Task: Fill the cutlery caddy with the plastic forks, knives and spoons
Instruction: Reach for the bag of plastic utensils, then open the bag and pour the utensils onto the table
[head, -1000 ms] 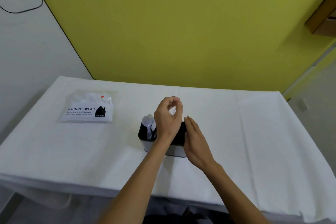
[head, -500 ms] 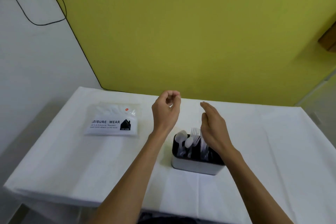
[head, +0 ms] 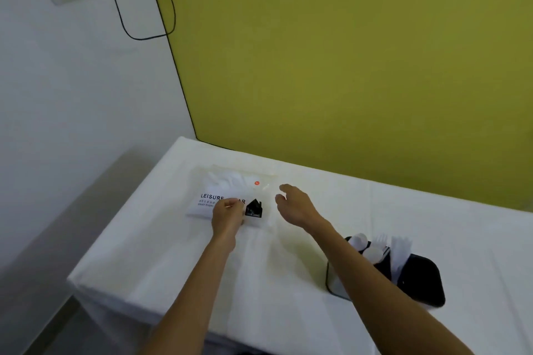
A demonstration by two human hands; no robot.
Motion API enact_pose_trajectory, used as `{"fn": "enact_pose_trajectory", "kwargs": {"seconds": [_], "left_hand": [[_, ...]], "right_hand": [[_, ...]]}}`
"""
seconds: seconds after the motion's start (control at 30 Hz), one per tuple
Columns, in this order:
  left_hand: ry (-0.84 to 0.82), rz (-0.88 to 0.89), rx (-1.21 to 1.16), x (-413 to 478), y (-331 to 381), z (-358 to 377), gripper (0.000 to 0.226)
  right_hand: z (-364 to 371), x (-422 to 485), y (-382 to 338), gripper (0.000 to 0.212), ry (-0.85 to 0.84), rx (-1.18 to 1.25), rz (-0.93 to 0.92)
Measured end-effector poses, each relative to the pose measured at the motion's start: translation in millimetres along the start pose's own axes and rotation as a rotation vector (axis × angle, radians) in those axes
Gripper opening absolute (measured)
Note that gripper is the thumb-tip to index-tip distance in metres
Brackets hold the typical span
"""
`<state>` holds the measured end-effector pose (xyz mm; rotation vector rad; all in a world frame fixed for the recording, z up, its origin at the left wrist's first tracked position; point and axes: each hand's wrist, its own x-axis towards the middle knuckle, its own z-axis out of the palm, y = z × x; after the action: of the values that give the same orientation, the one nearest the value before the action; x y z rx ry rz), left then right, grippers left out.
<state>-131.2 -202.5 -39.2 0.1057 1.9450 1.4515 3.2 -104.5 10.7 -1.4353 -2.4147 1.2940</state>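
Fingers curled, the left hand (head: 227,215) hangs over the near edge of a clear plastic packet printed LEISURE WEAR (head: 223,184), thumb and forefinger drawn together above the lettering. Whether they pinch the film or nothing at all cannot be told from the head view. The right hand (head: 294,204) is slack and spread just beside the packet's right edge, holding nothing, apparently poised to steady the packet or take it up from that side. The packet lies flat toward the far left of the white cloth-covered worktop (head: 173,253), with white folded contents showing through the film and a small orange dot near its upper right corner. Well apart from both hands, at the right of the worktop, stands the black-and-white cutlery caddy (head: 427,282), partly hidden by the right forearm crossing in front of it. White plastic spoons (head: 360,239), a white plastic fork (head: 380,239) and white plastic knives (head: 402,248) stand handle-down at its left end, heads up where each kind can be picked out at a glance; nothing rises from the rest of its black top. No loose cutlery shows on the cloth, so the filling looks done or nearly so, and the reach seems aimed at the packet instead. Whether that packet holds more cutlery cannot be told. A black cable (head: 124,23) loops down the white wall beside the yellow-green wall (head: 346,66).
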Motion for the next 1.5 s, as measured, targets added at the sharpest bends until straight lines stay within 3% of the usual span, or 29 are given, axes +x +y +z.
{"fn": "enact_pose_trajectory", "kwargs": {"seconds": [0.07,0.23,0.37,0.47,0.57,0.8,0.9,1.03,1.17,1.27,1.37,1.5], "left_hand": [[0.028,-0.083,-0.032,10,-8,-12,0.009],[0.074,-0.243,-0.161,32,-23,-32,0.028],[-0.038,-0.277,-0.334,37,-19,-27,0.027],[-0.040,-0.287,-0.383,39,-16,-25,0.027],[-0.066,-0.309,-0.456,41,-14,-24,0.025],[-0.336,-0.228,-0.551,22,25,11,0.033],[-0.488,-0.149,-0.539,6,49,36,0.034],[-0.737,-0.115,-0.516,-40,76,88,0.036],[-0.939,-0.104,-0.490,-94,87,138,0.026],[-1.008,-0.120,-0.434,-127,84,171,0.021],[-1.023,-0.123,-0.350,-157,72,206,0.024],[-0.972,-0.095,-0.199,-188,52,244,0.026]], "right_hand": [[19,17,1,0.032,-0.035,0.129,0.159],[59,40,7,0.059,0.027,0.570,0.383],[74,46,9,0.046,-0.046,0.677,0.406],[76,44,7,0.016,-0.146,0.721,0.385],[69,40,3,0.023,-0.170,0.718,0.303],[6,3,-2,0.034,-0.025,0.732,0.118],[-33,-20,2,0.038,-0.012,0.873,0.088],[-91,-57,35,0.040,0.056,1.250,0.110],[-134,-104,63,0.045,0.150,1.262,0.058],[-159,-131,88,0.040,0.238,1.180,0.028],[-181,-161,131,0.014,0.385,1.153,0.050],[-199,-194,195,0.014,0.486,1.085,0.135]]}}
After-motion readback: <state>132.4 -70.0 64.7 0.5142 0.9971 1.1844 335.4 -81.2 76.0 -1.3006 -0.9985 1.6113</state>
